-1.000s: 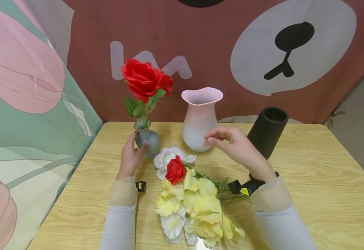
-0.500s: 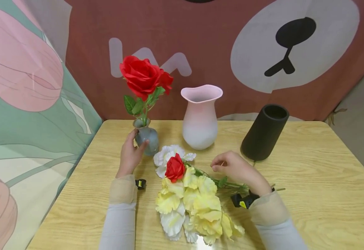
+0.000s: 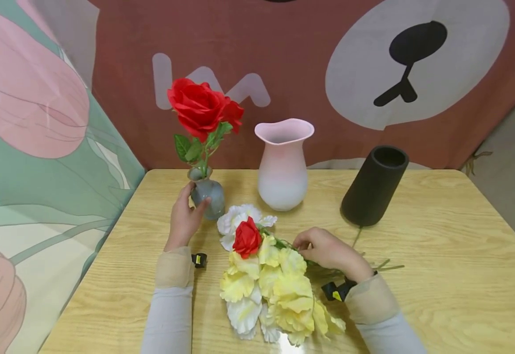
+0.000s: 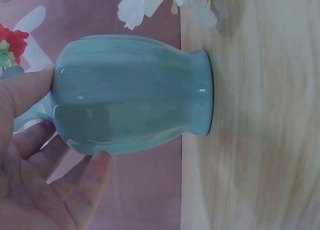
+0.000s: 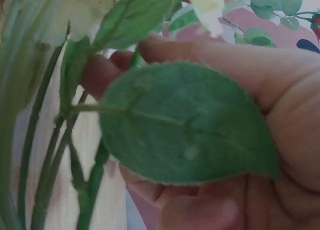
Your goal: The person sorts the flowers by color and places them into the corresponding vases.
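With the left grip (image 3: 183, 221) holding the glazed vase (image 3: 213, 196), the right grip (image 3: 326, 250), closure unclear, should single out one adjacent flower stem (image 5: 92, 186).

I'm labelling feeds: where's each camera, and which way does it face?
Head: on the head, looking forward and down at a blue-grey vase and flowers; left hand, right hand, sleeves show.
Left wrist: worn there, facing that vase; left hand shows.
Right wrist: worn there, facing leaf and stems; right hand shows.
Head and left wrist share that vase.
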A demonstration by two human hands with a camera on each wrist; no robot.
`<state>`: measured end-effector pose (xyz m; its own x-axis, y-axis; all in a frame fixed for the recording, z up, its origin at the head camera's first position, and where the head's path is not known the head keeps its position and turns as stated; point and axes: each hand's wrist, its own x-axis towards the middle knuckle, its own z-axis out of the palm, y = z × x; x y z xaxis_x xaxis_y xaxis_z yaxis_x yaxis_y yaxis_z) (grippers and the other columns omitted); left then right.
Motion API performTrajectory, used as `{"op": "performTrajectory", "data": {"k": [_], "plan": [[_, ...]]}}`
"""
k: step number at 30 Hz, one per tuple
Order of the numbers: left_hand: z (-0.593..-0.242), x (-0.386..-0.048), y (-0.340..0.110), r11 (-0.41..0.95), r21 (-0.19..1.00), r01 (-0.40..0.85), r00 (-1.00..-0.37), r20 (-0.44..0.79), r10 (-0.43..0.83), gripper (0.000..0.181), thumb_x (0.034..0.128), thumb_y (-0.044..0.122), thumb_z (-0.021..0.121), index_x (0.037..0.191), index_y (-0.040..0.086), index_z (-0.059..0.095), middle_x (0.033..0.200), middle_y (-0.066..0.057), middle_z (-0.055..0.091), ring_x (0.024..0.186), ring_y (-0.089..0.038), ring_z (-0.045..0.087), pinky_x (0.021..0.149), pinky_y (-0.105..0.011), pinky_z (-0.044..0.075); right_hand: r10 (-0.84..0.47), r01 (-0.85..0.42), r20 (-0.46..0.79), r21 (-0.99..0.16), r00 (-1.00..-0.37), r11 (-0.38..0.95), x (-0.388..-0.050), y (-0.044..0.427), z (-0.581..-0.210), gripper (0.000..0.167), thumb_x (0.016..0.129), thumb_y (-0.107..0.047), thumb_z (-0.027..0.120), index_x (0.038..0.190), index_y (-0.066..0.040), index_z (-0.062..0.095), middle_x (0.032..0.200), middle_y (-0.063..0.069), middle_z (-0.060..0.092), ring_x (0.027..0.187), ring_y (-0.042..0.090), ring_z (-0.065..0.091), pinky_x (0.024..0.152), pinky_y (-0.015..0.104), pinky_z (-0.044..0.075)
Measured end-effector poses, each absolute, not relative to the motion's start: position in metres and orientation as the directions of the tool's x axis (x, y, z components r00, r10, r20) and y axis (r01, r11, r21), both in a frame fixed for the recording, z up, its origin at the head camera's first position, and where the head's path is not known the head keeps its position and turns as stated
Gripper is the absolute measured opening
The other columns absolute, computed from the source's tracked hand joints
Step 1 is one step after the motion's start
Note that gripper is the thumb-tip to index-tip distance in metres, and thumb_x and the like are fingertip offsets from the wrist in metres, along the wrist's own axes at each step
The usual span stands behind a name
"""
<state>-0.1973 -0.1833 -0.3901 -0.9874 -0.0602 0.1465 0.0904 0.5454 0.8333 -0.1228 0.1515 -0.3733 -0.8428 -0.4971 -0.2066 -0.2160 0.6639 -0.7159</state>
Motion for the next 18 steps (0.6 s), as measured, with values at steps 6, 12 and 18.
{"op": "performTrajectory", "data": {"k": [6, 12, 18], "plan": [[-0.3905, -0.1963, -0.1828, 0.544, 0.835, 0.089, -0.988, 0.145, -0.061, 0.066, 0.0983, 0.022, 0.064, 0.154, 0.007, 0.033, 0.16, -0.017, 0.033, 0.147, -0.039, 0.031, 0.107, -0.061, 0.043, -0.516, -0.278, -0.126, -0.723, -0.848, 0.633, -0.125, 0.1504, -0.3798, 0.017, 0.096, -0.001, 0.057, 0.1, -0.005, 0.073, 0.088, 0.004, 0.067, 0.073, 0.012, 0.052, 0.062, 0.027, 0.045], [-0.3903, -0.197, -0.1836, 0.545, 0.833, 0.093, -0.987, 0.15, -0.06, 0.065, 0.0986, 0.022, 0.063, 0.155, 0.007, 0.032, 0.16, -0.018, 0.032, 0.147, -0.039, 0.031, 0.107, -0.061, 0.043, -0.51, -0.307, -0.032, -0.765, -0.86, 0.566, -0.1275, 0.1545, -0.3801, 0.01, 0.097, -0.011, 0.063, 0.093, -0.009, 0.073, 0.081, 0.002, 0.065, 0.066, 0.011, 0.05, 0.058, 0.026, 0.045], [-0.3891, -0.1965, -0.184, 0.553, 0.828, 0.09, -0.987, 0.148, -0.061, 0.065, 0.0989, 0.022, 0.063, 0.154, 0.006, 0.033, 0.159, -0.018, 0.033, 0.147, -0.04, 0.031, 0.107, -0.061, 0.043, -0.491, -0.296, 0.008, -0.806, -0.871, 0.513, -0.127, 0.1548, -0.3784, 0.008, 0.094, -0.011, 0.067, 0.092, -0.009, 0.074, 0.082, 0.004, 0.069, 0.064, 0.011, 0.054, 0.058, 0.025, 0.048]]}}
